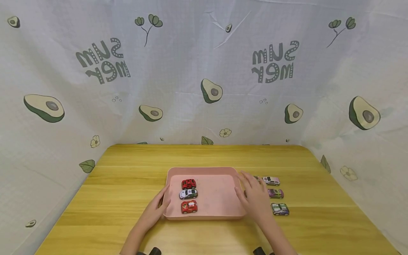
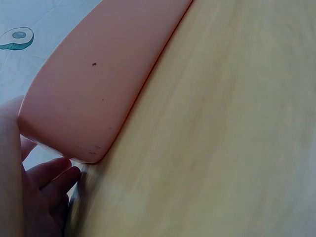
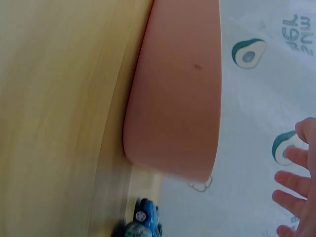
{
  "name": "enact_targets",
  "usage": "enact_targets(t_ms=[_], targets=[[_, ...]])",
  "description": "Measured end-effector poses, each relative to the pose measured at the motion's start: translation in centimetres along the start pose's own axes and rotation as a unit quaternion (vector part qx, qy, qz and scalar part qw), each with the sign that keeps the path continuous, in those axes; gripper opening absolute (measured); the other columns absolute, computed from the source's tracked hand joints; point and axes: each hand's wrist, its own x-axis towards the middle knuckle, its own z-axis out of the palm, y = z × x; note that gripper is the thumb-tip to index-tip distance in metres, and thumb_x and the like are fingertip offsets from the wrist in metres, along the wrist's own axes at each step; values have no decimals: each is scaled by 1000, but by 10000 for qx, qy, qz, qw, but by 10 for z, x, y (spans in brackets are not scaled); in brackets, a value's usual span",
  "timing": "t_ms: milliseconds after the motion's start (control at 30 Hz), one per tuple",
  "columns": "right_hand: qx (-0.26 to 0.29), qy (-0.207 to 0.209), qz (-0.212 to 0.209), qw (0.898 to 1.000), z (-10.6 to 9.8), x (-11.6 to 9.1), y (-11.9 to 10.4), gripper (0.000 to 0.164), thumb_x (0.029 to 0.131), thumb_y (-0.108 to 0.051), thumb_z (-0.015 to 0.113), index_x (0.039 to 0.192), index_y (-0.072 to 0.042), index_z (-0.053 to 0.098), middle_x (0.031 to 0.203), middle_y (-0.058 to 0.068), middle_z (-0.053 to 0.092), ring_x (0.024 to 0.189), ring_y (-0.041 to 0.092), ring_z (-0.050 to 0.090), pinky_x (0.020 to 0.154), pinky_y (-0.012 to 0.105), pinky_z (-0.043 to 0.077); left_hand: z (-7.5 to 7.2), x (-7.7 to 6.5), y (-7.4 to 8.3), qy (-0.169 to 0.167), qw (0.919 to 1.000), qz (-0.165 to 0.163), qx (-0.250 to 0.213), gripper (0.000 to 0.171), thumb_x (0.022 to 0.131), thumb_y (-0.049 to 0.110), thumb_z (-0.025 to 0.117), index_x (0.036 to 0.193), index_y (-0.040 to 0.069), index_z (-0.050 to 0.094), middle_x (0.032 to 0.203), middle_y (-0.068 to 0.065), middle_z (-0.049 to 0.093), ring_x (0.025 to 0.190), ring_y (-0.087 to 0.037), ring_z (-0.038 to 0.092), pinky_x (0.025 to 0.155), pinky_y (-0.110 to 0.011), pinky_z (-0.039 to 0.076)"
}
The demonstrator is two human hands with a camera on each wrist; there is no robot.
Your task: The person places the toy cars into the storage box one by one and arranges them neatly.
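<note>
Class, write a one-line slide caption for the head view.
Left hand grips a pink tray holding three toy cars; right hand hovers near the opposite side.

tray (image 1: 216, 194): smooth, matt plastic | tabletop (image 1: 121, 191): wood-grained | backdrop (image 1: 178, 63): creased cloth | toy cars (image 1: 189, 207): glossy

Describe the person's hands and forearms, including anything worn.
The left hand and right hand are bare, with no gloves or rings visible. Both forearms show uncovered, without sleeves in view. A short black piece shows beside each at the head view's bottom edge; its attachment is cut off.
</note>
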Motion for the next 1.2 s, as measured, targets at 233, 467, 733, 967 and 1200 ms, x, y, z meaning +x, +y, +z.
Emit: enact_targets(t_ms=[233,467,733,967,1200], targets=[[96,-4,180,9998,-10,-8,12,44,85,-25,61,125,-9,53,130,12,50,117,33,47,103,60,25,0,-1,-1,-30,10000,-1,-24,55,91,36,51,142,24,32,148,-10,29,138,-32,23,113,-50,20],[204,-220,488,9984,-18,-17,27,44,87,-25,59,127,-9,50,132,14,47,119,35,43,102,63,24,1,-1,0,-20,10000,26,-17,56,91,36,51,142,24,32,148,-10,29,137,-31,23,113,-49,21],[347,-33,775,9964,-26,-27,43,41,88,-24,56,125,-7,52,129,17,49,118,37,43,100,62,25,0,-1,1,-15,10000,35,-32,55,91,37,51,142,25,32,148,-11,29,137,-32,24,113,-50,20],[255,-70,989,9947,-34,-34,58,39,88,-23,57,123,-7,53,125,20,52,112,40,47,97,65,26,0,-1,0,1,10000,7,-37,55,91,38,51,141,26,32,148,-11,30,137,-33,24,113,-51,20],[101,-395,1251,9913,-37,-44,76,41,91,-28,52,125,-5,50,127,23,49,111,43,46,94,67,27,0,-1,1,15,10000,-4,-48,55,91,38,51,141,25,33,148,-11,30,137,-32,24,113,-51,20]])
